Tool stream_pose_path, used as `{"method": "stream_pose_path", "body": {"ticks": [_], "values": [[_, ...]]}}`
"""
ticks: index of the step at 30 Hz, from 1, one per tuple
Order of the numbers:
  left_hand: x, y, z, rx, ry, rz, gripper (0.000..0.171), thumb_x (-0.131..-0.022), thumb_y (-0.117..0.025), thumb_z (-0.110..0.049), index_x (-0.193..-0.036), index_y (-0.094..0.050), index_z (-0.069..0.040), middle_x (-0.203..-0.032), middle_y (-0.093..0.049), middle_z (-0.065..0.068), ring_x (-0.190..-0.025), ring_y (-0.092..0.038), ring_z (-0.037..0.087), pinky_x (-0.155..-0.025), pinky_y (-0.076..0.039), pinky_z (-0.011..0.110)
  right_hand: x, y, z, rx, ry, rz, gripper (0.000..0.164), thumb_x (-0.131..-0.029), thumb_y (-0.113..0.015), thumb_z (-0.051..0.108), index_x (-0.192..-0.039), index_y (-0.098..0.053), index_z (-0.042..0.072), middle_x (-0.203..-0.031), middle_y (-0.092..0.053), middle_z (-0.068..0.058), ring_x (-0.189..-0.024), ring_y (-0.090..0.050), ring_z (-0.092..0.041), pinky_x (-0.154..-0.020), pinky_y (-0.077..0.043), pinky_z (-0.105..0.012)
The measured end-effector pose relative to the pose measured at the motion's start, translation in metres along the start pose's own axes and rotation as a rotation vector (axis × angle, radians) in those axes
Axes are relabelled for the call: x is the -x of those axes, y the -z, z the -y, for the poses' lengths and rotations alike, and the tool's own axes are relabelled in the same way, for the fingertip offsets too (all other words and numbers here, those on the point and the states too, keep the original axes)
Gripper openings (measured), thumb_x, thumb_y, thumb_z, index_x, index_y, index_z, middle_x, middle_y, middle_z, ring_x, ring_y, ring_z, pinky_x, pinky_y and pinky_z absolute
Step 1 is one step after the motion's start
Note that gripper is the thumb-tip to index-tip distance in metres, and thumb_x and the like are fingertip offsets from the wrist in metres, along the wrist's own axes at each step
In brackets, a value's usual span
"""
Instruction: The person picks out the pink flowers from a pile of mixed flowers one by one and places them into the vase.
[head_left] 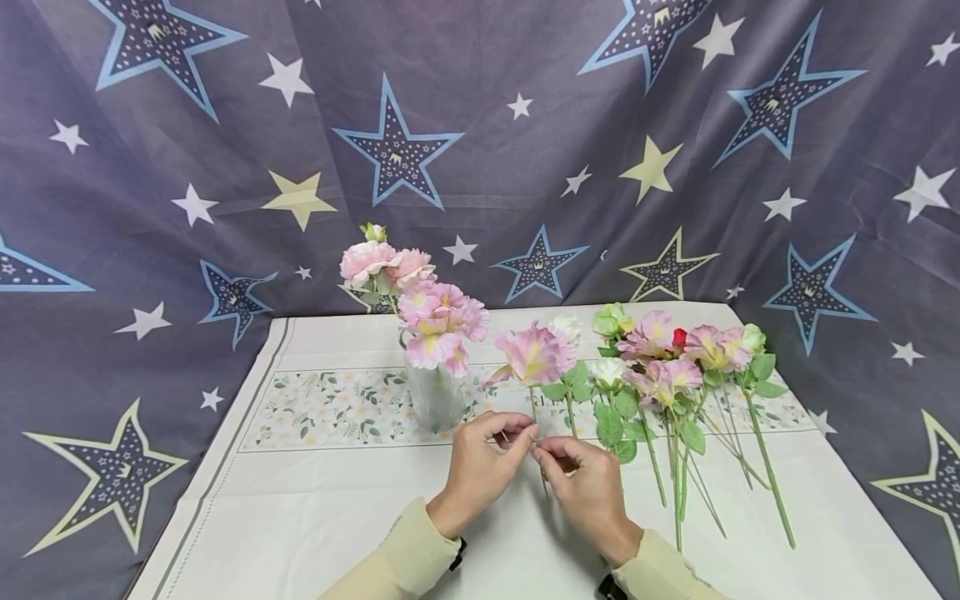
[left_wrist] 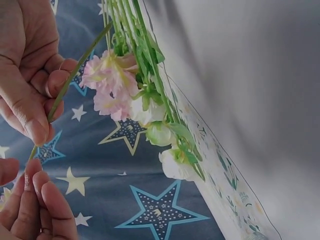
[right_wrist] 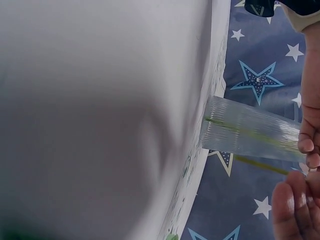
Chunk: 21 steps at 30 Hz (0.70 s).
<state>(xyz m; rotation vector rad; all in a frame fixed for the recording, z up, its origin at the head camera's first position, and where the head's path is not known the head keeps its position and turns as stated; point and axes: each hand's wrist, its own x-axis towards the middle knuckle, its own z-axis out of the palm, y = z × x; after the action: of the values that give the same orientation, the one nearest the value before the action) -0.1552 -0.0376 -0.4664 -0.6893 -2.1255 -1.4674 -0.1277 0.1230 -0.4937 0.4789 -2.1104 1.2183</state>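
Note:
Both hands are at the stem of a pink flower with a yellow centre (head_left: 534,354), held upright above the front of the table. The left hand (head_left: 483,462) pinches the stem between thumb and fingers, higher up and nearer the bloom. Just below, the right hand (head_left: 588,492) pinches the same stem, the fingertips of both hands almost touching. In the left wrist view the green stem (left_wrist: 75,75) runs past the right hand's thumb. To the left of the hands stands a clear ribbed glass vase (head_left: 435,400) with pink flowers (head_left: 442,321) in it.
Several loose flowers, pink (head_left: 663,379) and white (head_left: 609,371), lie on the table to the right, stems towards the front. A small red bloom (head_left: 679,338) is among them. The white tablecloth (head_left: 300,533) has a floral band. A starry curtain (head_left: 480,192) hangs behind.

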Motion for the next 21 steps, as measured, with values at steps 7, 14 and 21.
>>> {"method": "stream_pose_path", "body": {"ticks": [7, 14, 21], "values": [[-0.001, -0.0002, -0.0012, -0.012, 0.014, -0.019, 0.002, -0.088, -0.08, -0.005, -0.089, -0.08, -0.007, -0.077, -0.074, -0.004, -0.065, -0.06, 0.004, -0.057, -0.055, 0.028, 0.0001, -0.001, 0.0027, 0.003, 0.029, -0.004, 0.017, -0.076, -0.086, -0.005, -0.085, -0.078, 0.007, -0.072, -0.074, 0.003, -0.059, -0.066, -0.001, -0.057, -0.054, -0.014], [-0.0001, -0.0017, -0.0006, -0.003, -0.007, -0.059, 0.006, -0.085, -0.081, -0.001, -0.086, -0.08, -0.007, -0.078, -0.074, -0.001, -0.063, -0.061, 0.007, -0.055, -0.055, 0.028, 0.0012, -0.0035, 0.003, 0.0, 0.076, -0.012, 0.019, -0.074, -0.087, -0.006, -0.085, -0.077, 0.006, -0.073, -0.074, 0.002, -0.059, -0.066, -0.001, -0.056, -0.053, -0.013], [0.0011, 0.0015, -0.0008, -0.007, -0.027, -0.072, 0.008, -0.085, -0.08, 0.001, -0.085, -0.08, -0.007, -0.078, -0.074, -0.001, -0.064, -0.06, 0.005, -0.056, -0.053, 0.023, 0.0012, -0.0024, 0.0022, -0.003, 0.092, 0.002, 0.019, -0.074, -0.089, -0.003, -0.087, -0.078, 0.006, -0.08, -0.076, -0.001, -0.061, -0.067, -0.003, -0.057, -0.054, -0.014]]}}
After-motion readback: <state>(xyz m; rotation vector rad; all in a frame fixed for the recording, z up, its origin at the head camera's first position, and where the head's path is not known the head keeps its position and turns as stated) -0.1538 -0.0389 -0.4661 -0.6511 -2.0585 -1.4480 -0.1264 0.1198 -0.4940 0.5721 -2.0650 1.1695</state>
